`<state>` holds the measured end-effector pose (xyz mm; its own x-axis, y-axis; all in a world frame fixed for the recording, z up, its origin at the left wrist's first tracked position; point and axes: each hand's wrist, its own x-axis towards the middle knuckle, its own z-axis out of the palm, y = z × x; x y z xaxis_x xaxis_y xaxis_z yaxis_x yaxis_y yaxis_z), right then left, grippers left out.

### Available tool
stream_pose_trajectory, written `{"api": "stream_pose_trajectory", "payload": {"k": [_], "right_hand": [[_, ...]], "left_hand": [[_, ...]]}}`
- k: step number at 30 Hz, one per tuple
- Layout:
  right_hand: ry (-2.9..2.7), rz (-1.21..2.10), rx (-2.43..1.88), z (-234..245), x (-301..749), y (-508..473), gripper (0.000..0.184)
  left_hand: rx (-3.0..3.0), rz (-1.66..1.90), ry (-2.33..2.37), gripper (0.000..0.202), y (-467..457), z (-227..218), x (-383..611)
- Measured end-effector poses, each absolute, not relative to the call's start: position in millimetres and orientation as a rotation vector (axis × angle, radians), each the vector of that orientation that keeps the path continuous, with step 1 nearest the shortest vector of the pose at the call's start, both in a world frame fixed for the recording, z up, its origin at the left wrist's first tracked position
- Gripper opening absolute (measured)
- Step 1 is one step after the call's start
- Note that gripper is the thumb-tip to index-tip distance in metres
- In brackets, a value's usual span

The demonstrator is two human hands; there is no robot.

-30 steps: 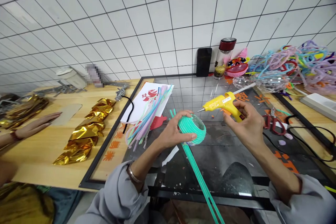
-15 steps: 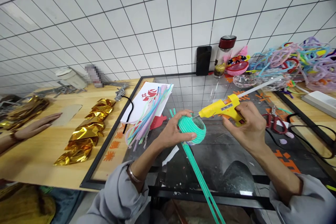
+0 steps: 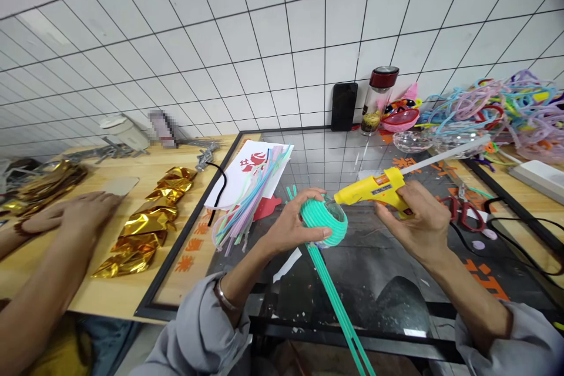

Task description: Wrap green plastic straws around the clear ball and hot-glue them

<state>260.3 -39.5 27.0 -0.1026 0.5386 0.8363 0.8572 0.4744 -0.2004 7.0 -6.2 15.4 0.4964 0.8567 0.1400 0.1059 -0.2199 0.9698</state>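
Observation:
Held in my left hand (image 3: 293, 223) is a small round clear cup (image 3: 325, 223) wrapped in rows of green pipe cleaner, its mouth tilted up toward the right. Long loose green pipe cleaners (image 3: 335, 299) trail from beneath it past the table's front edge. My right hand (image 3: 418, 217) is closed around a yellow hot glue gun (image 3: 372, 187) with a long white glue stick (image 3: 445, 155) out of its back. The gun's nozzle points left at the cup's rim; whether it touches is hard to tell.
Pastel pipe cleaners (image 3: 251, 200) lie over white paper (image 3: 233, 182). Red-handled scissors (image 3: 465, 211) and a black cord sit at right. A phone (image 3: 344, 107), tea bottle (image 3: 379, 100) and tangled pipe cleaners (image 3: 497, 106) line the wall. At left, a co-worker's hands (image 3: 66, 217) are near gold foil (image 3: 150, 220).
A second forearm and hand of the co-worker has come in at left over the first hand. The view has tilted up slightly. My hands keep nearly the same pose on the cup and glue gun.

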Motion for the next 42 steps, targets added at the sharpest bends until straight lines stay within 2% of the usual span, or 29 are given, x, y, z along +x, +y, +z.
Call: {"api": "stream_pose_trajectory", "payload": {"k": [11,24,42], "right_hand": [[-1.793,-0.393,-1.161,26.4,261.3,-39.4,0.021],[-1.818,-0.392,-1.181,25.1,266.7,-39.7,0.01],[-1.871,-0.412,-1.094,34.4,266.6,-41.4,0.018]], "left_hand": [[1.672,0.868,0.832,0.05,-6.6,17.9,7.4],[1.673,0.858,0.84,0.051,-5.9,18.6,6.6],[1.654,0.872,0.83,0.052,-6.3,17.0,7.1]]}}
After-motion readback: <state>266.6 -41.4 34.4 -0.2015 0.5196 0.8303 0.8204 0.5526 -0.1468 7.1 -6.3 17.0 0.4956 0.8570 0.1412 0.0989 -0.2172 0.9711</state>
